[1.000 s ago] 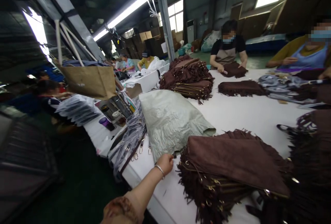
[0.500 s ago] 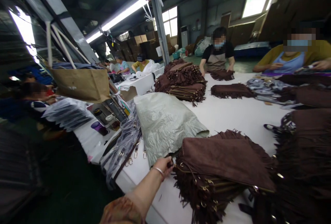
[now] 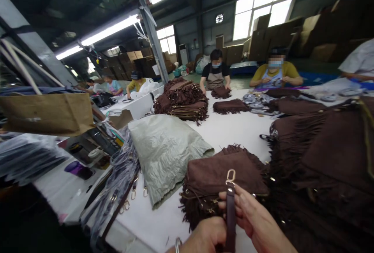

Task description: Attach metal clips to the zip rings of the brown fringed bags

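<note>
A dark brown strap with a gold metal clasp at its top end stands upright before me. My left hand, with a bracelet at the wrist, is closed round its lower part. My right hand holds it just below the clasp, fingers behind the strap and thumb at its side. The strap's lower end runs out of the picture. Right behind my hands lies a stack of brown fringed bags. A crumpled grey-green plastic sack lies beyond it to the left.
Straps in clear plastic lie along the table's left edge. A large pile of brown fringed bags fills the right side. Farther back stands another bag pile. Two people work across the white table. A tan tote hangs at left.
My left hand has left the sack's near edge and come lower and closer, with the strap in it. My right hand has entered the view. The view has turned to the right.
</note>
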The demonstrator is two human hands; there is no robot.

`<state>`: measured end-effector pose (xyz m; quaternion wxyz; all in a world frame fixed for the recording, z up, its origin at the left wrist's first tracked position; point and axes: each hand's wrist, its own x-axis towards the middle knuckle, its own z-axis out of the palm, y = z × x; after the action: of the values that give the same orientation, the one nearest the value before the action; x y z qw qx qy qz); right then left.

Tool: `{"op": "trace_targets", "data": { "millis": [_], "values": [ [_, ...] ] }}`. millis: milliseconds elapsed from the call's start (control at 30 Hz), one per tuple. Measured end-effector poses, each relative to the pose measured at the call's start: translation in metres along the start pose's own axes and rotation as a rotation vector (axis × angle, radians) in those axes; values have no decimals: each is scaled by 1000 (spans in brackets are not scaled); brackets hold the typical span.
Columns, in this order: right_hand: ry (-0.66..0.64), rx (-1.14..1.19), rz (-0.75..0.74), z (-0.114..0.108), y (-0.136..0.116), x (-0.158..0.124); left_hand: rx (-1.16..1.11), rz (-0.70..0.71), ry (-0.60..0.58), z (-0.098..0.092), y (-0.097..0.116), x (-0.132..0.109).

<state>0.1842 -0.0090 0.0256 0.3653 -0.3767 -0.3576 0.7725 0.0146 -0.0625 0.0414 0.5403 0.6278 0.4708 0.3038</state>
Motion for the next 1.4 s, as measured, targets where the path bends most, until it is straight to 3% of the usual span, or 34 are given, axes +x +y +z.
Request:
{"op": "trace_targets", "data": {
  "millis": [67,133,200,300,400,467,533,633,700,967,1133,1300,1400],
  "values": [
    [136,85,-30,5,-6,0,23,-3,-195,11,-8,11],
    [212,113,-37,3,-8,-4,32,41,-284,15,-10,15],
    [202,71,-7,-3,-6,-13,55,71,-174,13,-4,14],
    [26,-127,63,-13,2,-30,-37,-50,84,8,12,13],
    [-177,-356,85,-19,13,-45,-165,-181,110,11,21,17],
    [-232,-488,50,-22,20,-51,-89,-195,94,20,19,19],
    [-212,-657,-48,-25,25,-54,-51,-277,110,31,12,21],
    [-187,-950,-241,-32,30,-55,-185,-482,196,46,-2,24],
    [-188,-1083,-316,-35,31,-55,-255,-528,242,52,-9,27],
    [-93,-1106,-338,-40,30,-58,-241,-479,161,46,-12,32],
    [-13,-1234,-384,-44,27,-59,-267,-468,185,46,-9,37],
    [71,-1283,-515,-49,27,-61,-308,-459,174,52,-4,44],
    [111,-1278,-617,-55,29,-64,-225,-409,99,52,4,44]
  ]
}}
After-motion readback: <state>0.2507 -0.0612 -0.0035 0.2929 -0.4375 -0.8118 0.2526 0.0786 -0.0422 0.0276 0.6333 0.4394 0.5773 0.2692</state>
